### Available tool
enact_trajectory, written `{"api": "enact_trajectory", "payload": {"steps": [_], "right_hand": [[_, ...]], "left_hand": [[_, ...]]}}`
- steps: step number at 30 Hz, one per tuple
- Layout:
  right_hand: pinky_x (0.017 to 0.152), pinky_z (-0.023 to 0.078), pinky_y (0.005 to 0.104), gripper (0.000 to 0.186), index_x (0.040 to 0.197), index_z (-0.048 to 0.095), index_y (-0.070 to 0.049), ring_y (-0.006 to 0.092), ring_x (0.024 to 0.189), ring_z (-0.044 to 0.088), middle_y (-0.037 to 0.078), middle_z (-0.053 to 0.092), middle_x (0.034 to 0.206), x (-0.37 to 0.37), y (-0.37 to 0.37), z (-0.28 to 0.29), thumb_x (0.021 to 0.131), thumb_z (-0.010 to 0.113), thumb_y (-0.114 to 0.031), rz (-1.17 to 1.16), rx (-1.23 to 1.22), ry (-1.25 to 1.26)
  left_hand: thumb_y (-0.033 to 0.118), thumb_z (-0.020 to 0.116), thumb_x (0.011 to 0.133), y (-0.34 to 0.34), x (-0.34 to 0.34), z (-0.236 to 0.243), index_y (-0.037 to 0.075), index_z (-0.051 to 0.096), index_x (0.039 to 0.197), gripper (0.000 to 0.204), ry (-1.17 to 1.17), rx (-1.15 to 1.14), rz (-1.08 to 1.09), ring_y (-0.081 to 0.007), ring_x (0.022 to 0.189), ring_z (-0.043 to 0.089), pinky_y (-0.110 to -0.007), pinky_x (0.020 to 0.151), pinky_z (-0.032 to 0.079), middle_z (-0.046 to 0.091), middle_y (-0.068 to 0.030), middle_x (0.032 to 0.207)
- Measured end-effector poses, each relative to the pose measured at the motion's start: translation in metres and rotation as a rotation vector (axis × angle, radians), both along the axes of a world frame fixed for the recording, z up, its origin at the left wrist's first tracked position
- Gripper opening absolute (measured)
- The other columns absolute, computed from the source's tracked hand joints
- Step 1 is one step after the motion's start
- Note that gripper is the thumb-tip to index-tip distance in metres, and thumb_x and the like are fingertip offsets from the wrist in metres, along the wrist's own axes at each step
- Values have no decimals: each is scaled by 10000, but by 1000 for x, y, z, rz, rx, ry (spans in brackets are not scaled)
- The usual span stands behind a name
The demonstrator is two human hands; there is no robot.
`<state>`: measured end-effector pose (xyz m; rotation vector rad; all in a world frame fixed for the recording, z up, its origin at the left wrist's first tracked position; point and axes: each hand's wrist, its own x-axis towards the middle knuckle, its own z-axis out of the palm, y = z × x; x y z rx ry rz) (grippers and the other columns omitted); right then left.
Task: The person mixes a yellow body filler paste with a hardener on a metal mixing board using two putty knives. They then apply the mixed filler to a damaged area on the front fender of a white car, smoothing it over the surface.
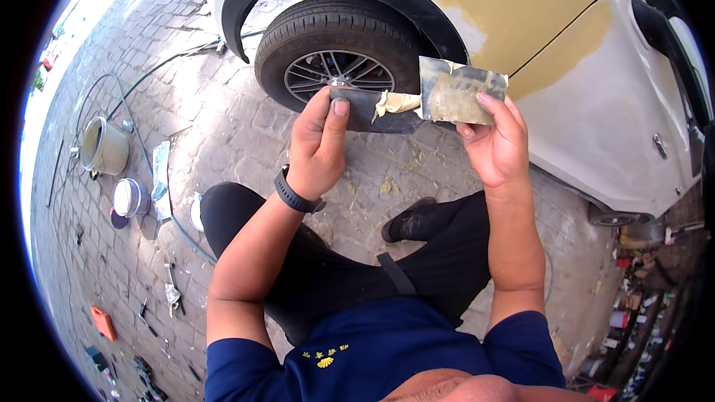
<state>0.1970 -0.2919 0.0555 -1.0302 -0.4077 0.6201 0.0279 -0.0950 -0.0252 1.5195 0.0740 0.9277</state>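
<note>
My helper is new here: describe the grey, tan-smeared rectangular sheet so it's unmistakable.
Find the white car with tan patches, then its black-tyred wheel with silver spokes. Just right of that in view, the right hand holds the flat, rectangular grey sheet. Its tan-smeared face distinguishes it from the dark plate in the left hand, which bears a cream lump.

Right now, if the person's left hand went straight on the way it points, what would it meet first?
Probably the wheel: the left hand, gripping a dark flat plate, points up the picture toward it. The single view leaves the depth unclear.
</note>
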Motion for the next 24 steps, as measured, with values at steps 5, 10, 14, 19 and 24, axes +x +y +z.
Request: {"api": "enact_trajectory", "payload": {"steps": [5,10,14,19,24], "right_hand": [[677,454,327,226,1225,602,-82,155,946,642,42,692,1113,5,0,-1,1000,615,-83,-41,-34,-10],[700,463,323,258,1278,601,-82,148,973,638,40,692,1166,11,0,-1,1020,609,-87,-84,20,-65],[782,520,348,281,1316,575,-84,163,1027,657,38,688,1205,7,2,-9,1044,632,-127,-197,111,-331],[856,526,349,263,1311,564,-23,167,1071,642,93,670,1237,-22,7,-9,1049,577,-49,-169,214,-455],[750,512,347,181,1148,596,4,213,807,611,113,670,997,-18,-5,6,970,603,-27,50,-270,-1187]], "left_hand": [[227,456,1151,3,-4,-3,-19,635,1167,305,31,41,-31,-92,963,592,-263,884,473,668,-27,1037],[239,460,1150,-1,-3,8,-21,637,1166,314,-12,-33,-78,-86,917,573,-264,845,471,646,-14,974],[264,460,1153,-4,5,2,-13,645,1177,334,-20,-214,-111,-73,924,578,-258,862,475,655,1,990],[271,463,1153,-9,11,-1,-1,655,1180,334,-37,-346,-108,-64,920,572,-250,865,471,659,14,998],[242,464,1151,1,3,6,-2,653,1133,310,1,-142,-34,-66,880,568,-249,806,471,644,14,940]]}}
